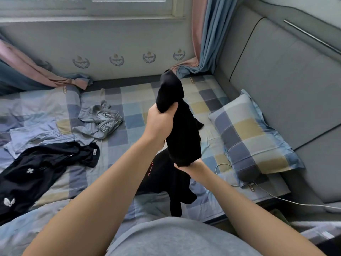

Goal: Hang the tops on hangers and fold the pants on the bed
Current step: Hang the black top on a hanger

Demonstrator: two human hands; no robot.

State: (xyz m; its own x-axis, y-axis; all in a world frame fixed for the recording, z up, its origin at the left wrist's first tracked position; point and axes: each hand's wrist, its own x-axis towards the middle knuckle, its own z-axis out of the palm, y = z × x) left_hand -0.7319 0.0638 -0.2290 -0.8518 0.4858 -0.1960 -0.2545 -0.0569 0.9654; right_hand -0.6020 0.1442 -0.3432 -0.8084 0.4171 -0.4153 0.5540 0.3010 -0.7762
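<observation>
A black garment [182,130] hangs bunched in the air above the checked bed [132,104]. My left hand [159,121] grips it near the top, with a black end sticking up past my fingers. My right hand [191,168] pinches it lower down, and the rest trails down to the bed with a red mark on it. A grey crumpled garment [100,119] lies mid-bed. A pale blue garment [36,135] lies at the left. Another black garment [40,170] with white marks is spread at the near left.
A checked pillow [252,137] leans at the grey padded headboard [287,85] on the right. A white cable [276,196] runs off the bed's right edge. Pink and blue curtains [206,39] hang at the far wall under the window.
</observation>
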